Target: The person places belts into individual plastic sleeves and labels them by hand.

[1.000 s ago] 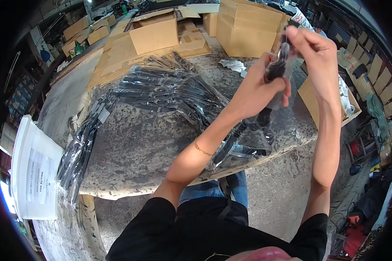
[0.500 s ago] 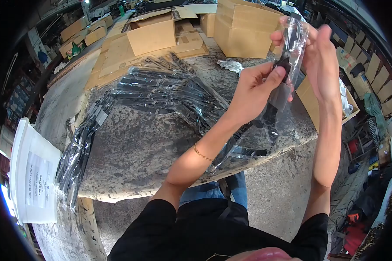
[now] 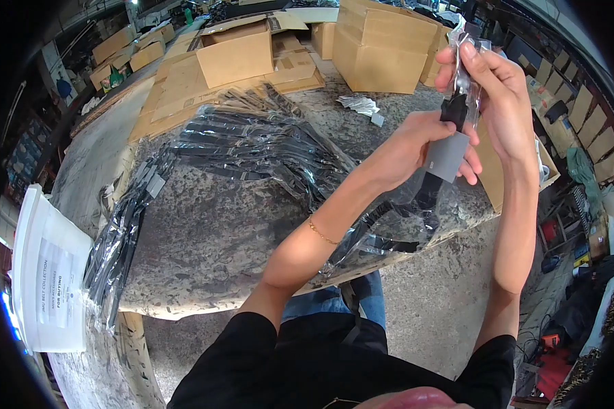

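A black belt (image 3: 428, 192) in a clear plastic sleeve (image 3: 461, 82) hangs from my two hands above the table's right side. My left hand (image 3: 416, 146) is closed on the belt, its thumb on top just above a grey card tag (image 3: 447, 157). Higher up, my right hand (image 3: 501, 92) pinches the upper end of the sleeve between thumb and fingers. The belt's lower part trails onto the table near the front edge. A spread of sleeved black belts (image 3: 252, 140) lies to the left of my hands.
A white plastic bin (image 3: 51, 273) with a printed belt label stands at the left edge, beside another belt bundle (image 3: 119, 249). Cardboard boxes (image 3: 235, 58) sit at the back. A stack of small white tags (image 3: 358, 103) lies mid-table, and an open carton (image 3: 490, 174) is at right.
My right thumb has come down onto the sleeve's upper end. My left hand has shifted slightly lower, and the grey tag now shows below its thumb.
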`<state>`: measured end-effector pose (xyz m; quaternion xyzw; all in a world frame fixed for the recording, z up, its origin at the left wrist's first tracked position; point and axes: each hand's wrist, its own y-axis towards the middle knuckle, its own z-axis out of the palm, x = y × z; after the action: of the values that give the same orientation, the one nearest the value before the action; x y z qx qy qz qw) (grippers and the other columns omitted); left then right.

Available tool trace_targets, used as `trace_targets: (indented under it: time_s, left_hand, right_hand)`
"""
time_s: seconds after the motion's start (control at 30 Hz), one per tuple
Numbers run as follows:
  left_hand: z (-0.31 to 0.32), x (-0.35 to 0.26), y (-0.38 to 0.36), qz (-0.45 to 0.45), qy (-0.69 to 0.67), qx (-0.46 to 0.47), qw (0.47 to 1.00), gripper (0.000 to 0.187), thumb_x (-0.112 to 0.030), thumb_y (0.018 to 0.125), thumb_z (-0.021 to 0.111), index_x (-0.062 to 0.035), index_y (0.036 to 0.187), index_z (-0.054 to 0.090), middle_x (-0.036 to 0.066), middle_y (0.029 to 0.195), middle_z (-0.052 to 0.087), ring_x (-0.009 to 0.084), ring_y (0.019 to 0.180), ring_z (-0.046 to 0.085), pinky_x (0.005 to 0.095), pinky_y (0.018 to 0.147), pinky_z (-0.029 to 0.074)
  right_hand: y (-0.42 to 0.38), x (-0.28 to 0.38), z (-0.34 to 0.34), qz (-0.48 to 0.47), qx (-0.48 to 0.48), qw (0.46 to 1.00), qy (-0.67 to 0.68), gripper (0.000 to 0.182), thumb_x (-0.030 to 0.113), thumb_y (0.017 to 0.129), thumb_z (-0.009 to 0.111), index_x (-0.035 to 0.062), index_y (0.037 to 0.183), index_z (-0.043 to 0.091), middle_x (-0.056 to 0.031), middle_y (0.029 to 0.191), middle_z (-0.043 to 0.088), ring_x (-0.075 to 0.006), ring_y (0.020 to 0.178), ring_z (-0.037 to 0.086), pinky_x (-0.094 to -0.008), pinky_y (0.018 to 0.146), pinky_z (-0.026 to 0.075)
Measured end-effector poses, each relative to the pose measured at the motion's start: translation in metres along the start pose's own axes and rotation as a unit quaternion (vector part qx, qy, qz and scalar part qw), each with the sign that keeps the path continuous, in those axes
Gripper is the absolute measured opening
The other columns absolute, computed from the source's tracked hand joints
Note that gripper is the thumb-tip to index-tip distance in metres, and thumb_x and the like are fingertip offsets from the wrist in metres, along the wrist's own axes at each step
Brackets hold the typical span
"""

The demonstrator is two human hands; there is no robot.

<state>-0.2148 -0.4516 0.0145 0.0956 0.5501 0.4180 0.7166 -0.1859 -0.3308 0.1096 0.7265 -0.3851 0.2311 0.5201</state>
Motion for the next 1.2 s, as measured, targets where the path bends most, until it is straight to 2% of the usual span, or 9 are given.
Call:
trace_targets:
  time_s: [0.17, 0.37, 0.43, 0.57, 0.73, 0.87, 1.0, 1.1, 1.2]
  left_hand:
    - [-0.009, 0.002, 0.0, -0.008, -0.01, 0.021, 1.0, 0.034, -0.021, 0.088, 0.038, 0.0053, 0.099, 0.056, 0.017, 0.072, 0.061, 0.025, 0.059, 0.06, 0.0342, 0.061, 0.049]
    - [-0.007, -0.008, -0.007, -0.029, 0.061, -0.037, 0.997, 0.028, -0.017, 0.086, 0.039, 0.0033, 0.099, 0.053, 0.013, 0.063, 0.057, 0.0196, 0.052, 0.054, 0.0309, 0.052, 0.045]
    - [-0.001, -0.011, -0.008, -0.033, 0.057, -0.047, 0.997, 0.025, -0.016, 0.085, 0.04, 0.0026, 0.099, 0.052, 0.012, 0.062, 0.056, 0.0182, 0.051, 0.053, 0.0297, 0.05, 0.044]
    - [0.007, -0.012, -0.005, -0.03, 0.106, -0.092, 0.99, 0.019, -0.01, 0.083, 0.044, 0.0009, 0.098, 0.05, 0.01, 0.061, 0.055, 0.0164, 0.049, 0.052, 0.0286, 0.048, 0.043]
    - [0.002, -0.008, -0.005, -0.009, 0.101, -0.103, 0.99, 0.018, -0.009, 0.083, 0.046, 0.0, 0.098, 0.049, 0.012, 0.063, 0.057, 0.0174, 0.048, 0.053, 0.0287, 0.049, 0.044]
    - [0.005, -0.007, -0.005, 0.009, 0.103, -0.074, 0.992, 0.012, -0.008, 0.086, 0.049, -0.0013, 0.095, 0.048, 0.009, 0.063, 0.057, 0.0149, 0.05, 0.054, 0.0263, 0.05, 0.044]
    - [0.007, -0.004, -0.011, 0.024, 0.191, -0.062, 0.979, 0.011, -0.013, 0.09, 0.054, -0.0025, 0.088, 0.05, 0.005, 0.062, 0.056, 0.011, 0.052, 0.054, 0.0237, 0.05, 0.042]
    - [0.004, -0.009, -0.014, 0.006, 0.207, -0.06, 0.976, 0.014, -0.015, 0.09, 0.056, -0.0022, 0.086, 0.053, 0.005, 0.062, 0.057, 0.0095, 0.052, 0.053, 0.0232, 0.05, 0.041]
    - [0.004, -0.008, -0.015, -0.007, 0.084, -0.083, 0.993, 0.014, -0.014, 0.09, 0.056, -0.0014, 0.084, 0.055, 0.005, 0.063, 0.057, 0.0087, 0.052, 0.053, 0.0226, 0.049, 0.041]
  right_hand:
    - [-0.001, -0.007, 0.0, 0.007, 0.017, 1.0, 0.016, 0.041, 0.036, 0.096, 0.05, -0.0025, 0.103, 0.064, -0.0072, 0.082, 0.064, -0.0112, 0.075, 0.059, -0.024, 0.068, 0.048]
    - [-0.002, -0.016, -0.003, -0.017, 0.032, 0.999, -0.037, 0.045, 0.038, 0.096, 0.049, -0.0033, 0.099, 0.065, -0.0071, 0.082, 0.063, -0.0101, 0.068, 0.058, -0.0239, 0.058, 0.047]
    - [-0.003, -0.013, -0.003, -0.013, -0.038, 0.999, -0.023, 0.043, 0.039, 0.094, 0.053, -0.0015, 0.091, 0.068, -0.0044, 0.076, 0.063, -0.0087, 0.055, 0.054, -0.0235, 0.05, 0.043]
    - [-0.005, -0.01, -0.003, -0.004, -0.022, 1.0, -0.004, 0.043, 0.039, 0.094, 0.053, -0.001, 0.091, 0.068, -0.004, 0.076, 0.062, -0.0081, 0.056, 0.053, -0.0236, 0.05, 0.042]
    - [-0.012, -0.02, 0.002, -0.067, 0.015, 0.997, 0.024, 0.043, 0.04, 0.094, 0.054, -0.0007, 0.091, 0.068, -0.0044, 0.08, 0.064, -0.0084, 0.061, 0.053, -0.0223, 0.056, 0.043]
    - [-0.012, -0.025, -0.004, -0.042, 0.036, 0.998, -0.011, 0.043, 0.04, 0.093, 0.054, -0.001, 0.092, 0.068, -0.0046, 0.081, 0.065, -0.009, 0.066, 0.055, -0.0233, 0.064, 0.045]
    - [-0.008, -0.013, -0.002, -0.02, -0.052, 0.998, -0.004, 0.04, 0.036, 0.096, 0.049, -0.0003, 0.096, 0.067, -0.0059, 0.082, 0.065, -0.0113, 0.075, 0.06, -0.0264, 0.071, 0.046]
    - [-0.007, -0.009, -0.004, -0.017, -0.038, 0.998, 0.049, 0.04, 0.032, 0.097, 0.045, -0.0015, 0.11, 0.062, -0.009, 0.089, 0.066, -0.013, 0.077, 0.06, -0.03, 0.076, 0.047]
    - [-0.01, -0.006, -0.001, -0.007, -0.031, 0.991, 0.131, 0.041, 0.036, 0.097, 0.043, 0.0022, 0.108, 0.064, -0.008, 0.087, 0.068, -0.0142, 0.079, 0.062, -0.0287, 0.08, 0.045]
